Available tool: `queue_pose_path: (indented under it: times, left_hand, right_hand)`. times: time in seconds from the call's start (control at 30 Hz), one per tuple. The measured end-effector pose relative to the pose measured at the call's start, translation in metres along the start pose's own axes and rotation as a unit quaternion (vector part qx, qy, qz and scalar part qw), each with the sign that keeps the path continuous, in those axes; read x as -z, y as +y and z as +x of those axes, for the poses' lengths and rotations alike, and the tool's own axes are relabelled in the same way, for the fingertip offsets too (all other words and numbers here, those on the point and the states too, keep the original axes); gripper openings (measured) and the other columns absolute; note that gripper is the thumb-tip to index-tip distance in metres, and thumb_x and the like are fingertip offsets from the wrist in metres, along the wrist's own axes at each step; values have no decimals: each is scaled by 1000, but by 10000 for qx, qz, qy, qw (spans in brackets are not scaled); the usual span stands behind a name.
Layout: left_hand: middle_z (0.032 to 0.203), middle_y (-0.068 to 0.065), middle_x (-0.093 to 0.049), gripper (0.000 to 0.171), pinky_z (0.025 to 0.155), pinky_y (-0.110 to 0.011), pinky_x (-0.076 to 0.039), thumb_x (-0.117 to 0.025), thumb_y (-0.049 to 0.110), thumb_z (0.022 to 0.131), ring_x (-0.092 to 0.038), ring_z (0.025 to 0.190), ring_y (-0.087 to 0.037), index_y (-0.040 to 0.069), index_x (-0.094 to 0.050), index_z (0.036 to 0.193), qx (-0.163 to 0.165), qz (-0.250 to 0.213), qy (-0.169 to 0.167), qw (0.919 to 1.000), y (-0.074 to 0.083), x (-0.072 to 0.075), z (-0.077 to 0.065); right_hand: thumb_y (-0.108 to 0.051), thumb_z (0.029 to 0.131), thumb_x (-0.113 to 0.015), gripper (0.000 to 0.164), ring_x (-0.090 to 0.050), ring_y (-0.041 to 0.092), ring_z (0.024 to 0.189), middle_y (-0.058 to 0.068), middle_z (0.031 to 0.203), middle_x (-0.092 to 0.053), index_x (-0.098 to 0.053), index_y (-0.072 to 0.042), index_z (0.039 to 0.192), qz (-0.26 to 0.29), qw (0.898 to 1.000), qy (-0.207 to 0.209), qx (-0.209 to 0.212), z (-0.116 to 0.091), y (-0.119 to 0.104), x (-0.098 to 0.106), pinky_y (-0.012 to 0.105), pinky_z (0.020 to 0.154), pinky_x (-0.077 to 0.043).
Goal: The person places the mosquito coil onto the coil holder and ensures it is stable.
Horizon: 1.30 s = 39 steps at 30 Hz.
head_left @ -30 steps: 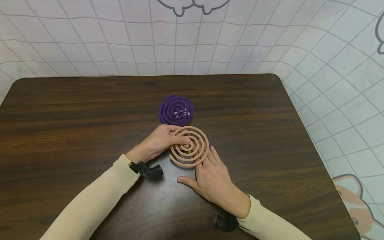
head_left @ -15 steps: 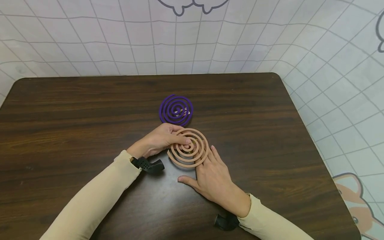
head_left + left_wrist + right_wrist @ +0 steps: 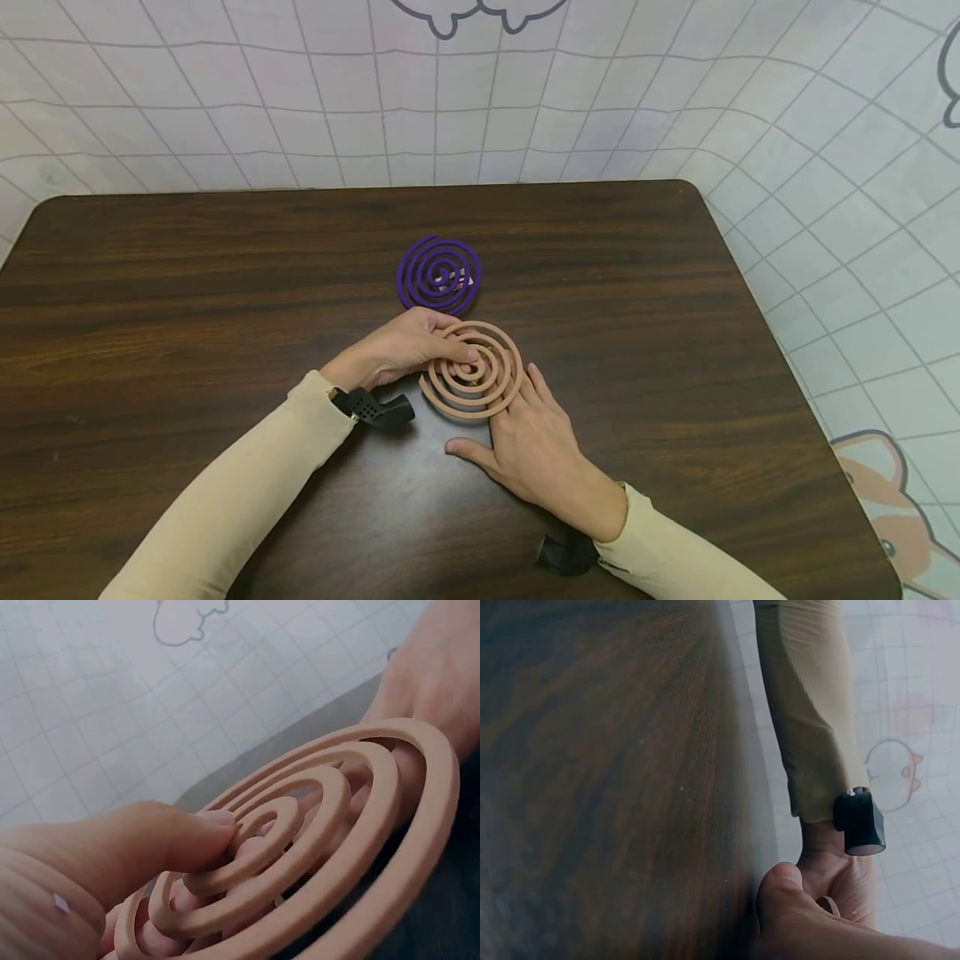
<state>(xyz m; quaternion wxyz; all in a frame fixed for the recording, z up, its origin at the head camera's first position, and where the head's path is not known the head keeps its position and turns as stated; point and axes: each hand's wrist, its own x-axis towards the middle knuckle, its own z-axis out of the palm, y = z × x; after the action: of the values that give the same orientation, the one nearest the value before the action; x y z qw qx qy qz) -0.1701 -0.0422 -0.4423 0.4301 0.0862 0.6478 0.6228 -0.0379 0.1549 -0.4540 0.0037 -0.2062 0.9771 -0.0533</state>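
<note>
My left hand (image 3: 405,346) pinches a tan mosquito coil (image 3: 465,414), its thumb lying across the inner rings and its other fingers underneath. The left wrist view shows the coil's flat spiral band (image 3: 442,780) slanting up from the thumb. My right hand (image 3: 534,450) lies spread, palm down, with its thumb out to the side. Some of its fingers pass beneath the coil's right side and are partly hidden there. A little yellow shows through the coil's gaps. Just beyond my left hand, a purple mosquito coil (image 3: 444,276) rests flat with a small patterned piece at its centre.
The dark wooden table (image 3: 225,283) has a straight far edge and rounded corners. A white, grid-patterned cloth (image 3: 450,117) with cartoon animals hangs behind it and along its right side. Black camera mounts sit on both wrists.
Slightly, the tan coil has shifted toward me, its loose outer end swinging left. My left hand has moved a touch with it; my right hand looks almost still.
</note>
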Motion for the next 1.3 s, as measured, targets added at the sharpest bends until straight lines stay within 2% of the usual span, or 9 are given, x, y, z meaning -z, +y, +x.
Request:
queue_pose_path:
  times: [0.3,0.53,0.8,1.03,1.3]
  left_hand:
    - [93,-4,-78,43,72,-25,-63,-74,11,94,-74,80,-11,0,-62,134,47,47,-26,10000,0,1,2]
    - [95,-5,-77,44,75,-26,-63,-74,10,93,-75,83,-12,-1,-62,134,76,8,-78,9999,-1,4,4]
    - [88,-4,-78,37,66,-22,-62,-75,8,92,-73,74,-10,-2,-67,127,170,-73,-130,9997,2,5,4]
    - [87,-5,-77,36,67,-22,-62,-76,7,92,-74,75,-10,-3,-67,125,284,74,-273,9992,4,8,7]
    - [82,-3,-76,32,65,-22,-61,-77,8,91,-72,70,-9,-4,-68,120,215,343,-424,9983,6,11,12]
  right_hand:
    - [-80,92,-50,109,-26,31,160,15,172,-25,-13,-10,167,118,9997,-193,-75,0,0,-1,54,130,-28]
    - [-79,92,-52,110,-28,30,160,16,171,-27,-13,-9,167,128,9999,-102,-39,0,0,-1,55,130,-28]
    - [-79,92,-51,108,-27,29,160,14,172,-26,-13,-11,167,220,9996,-176,-68,0,1,-2,55,130,-27]
    - [-79,93,-50,107,-26,29,161,14,172,-26,-12,-12,167,294,9994,-195,-51,0,0,-2,56,130,-28]
    - [-78,93,-51,108,-26,29,161,15,172,-26,-10,-12,167,282,9995,-138,-51,0,1,-3,57,129,-28]
